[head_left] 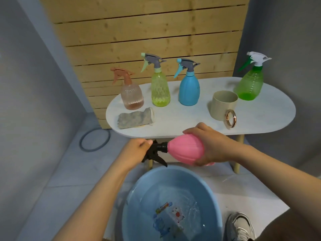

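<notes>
A pink spray bottle (186, 149) lay on its side in mid-air, held above the far rim of a blue basin (215, 202) and just in front of a white oval table (182, 119). Its black trigger head (155, 151) pointed to the person's left. The right hand (211, 145) wrapped round the bottle's fat base, fingers curled over the top and thumb underneath. The left hand (137, 150) gripped the black trigger head, fingers closed around its top, with the trigger lever hanging free below. The basin held shallow water over cartoon stickers. On the table stood four more spray bottles: peach (132, 96), yellow-green (160, 89), blue (189, 89) and green (251, 84). A beige cup (223, 106) and a folded grey cloth (135, 118) rested nearer the front edge.
</notes>
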`<state>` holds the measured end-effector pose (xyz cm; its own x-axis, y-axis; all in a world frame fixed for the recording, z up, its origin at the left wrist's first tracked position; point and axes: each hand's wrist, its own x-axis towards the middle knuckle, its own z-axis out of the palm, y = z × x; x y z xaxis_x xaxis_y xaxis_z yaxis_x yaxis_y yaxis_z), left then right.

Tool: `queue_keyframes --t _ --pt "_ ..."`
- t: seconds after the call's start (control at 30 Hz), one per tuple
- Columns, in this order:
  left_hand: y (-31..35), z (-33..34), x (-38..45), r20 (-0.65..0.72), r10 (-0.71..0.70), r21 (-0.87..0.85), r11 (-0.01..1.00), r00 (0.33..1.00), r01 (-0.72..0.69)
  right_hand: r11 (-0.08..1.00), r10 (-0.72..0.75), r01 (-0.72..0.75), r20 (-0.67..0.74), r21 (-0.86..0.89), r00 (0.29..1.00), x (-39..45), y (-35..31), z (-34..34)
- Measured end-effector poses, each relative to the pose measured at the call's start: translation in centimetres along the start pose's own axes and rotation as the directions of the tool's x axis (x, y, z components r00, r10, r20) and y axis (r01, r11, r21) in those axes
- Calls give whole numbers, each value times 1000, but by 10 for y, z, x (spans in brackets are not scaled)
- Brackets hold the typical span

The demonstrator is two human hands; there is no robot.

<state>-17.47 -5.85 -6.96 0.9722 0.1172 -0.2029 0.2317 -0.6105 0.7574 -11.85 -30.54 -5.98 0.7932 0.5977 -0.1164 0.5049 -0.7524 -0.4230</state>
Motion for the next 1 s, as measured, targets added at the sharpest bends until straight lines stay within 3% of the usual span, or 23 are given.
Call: queue_keyframes --t 0.07,0.13,0.2,0.23,0.3,0.37,0.43,0.57,0.8,0.87,1.0 --pt "2 -3 -1 68 -58 -213 975 996 71 1000 11 -11 10 -20 1000 3 0 5" --pt "0 -13 -1 122 -93 -499 855 988 142 999 45 -46 40 18 998 6 1 7" --pt "-4 -23 0 178 6 -627 772 984 109 994 67 -73 71 82 995 9 4 6" --pt "-6 -26 0 209 66 -636 767 976 84 992 64 -74 94 107 994 11 5 5" --pt "-7 -25 -2 222 120 -519 855 968 13 988 46 -66 141 141 989 13 9 4" --pt "-7 -19 0 73 56 -286 958 996 -33 990 32 -52 154 131 988 12 10 6" --pt "-6 -13 2 -22 -55 -220 974 998 49 995 12 -25 132 100 991 10 8 9" --pt "-2 -7 5 90 -242 -498 829 966 254 996 -59 57 21 64 998 9 3 11" --pt "-5 -14 10 -87 -320 -603 771 944 205 979 -196 178 -195 -102 961 7 -7 14" --pt "-6 -19 9 -37 -265 -670 722 964 173 992 -123 126 -171 5 978 6 -6 10" --pt "-10 -22 6 -57 -258 -611 773 965 170 996 -55 62 -113 56 992 4 6 4"
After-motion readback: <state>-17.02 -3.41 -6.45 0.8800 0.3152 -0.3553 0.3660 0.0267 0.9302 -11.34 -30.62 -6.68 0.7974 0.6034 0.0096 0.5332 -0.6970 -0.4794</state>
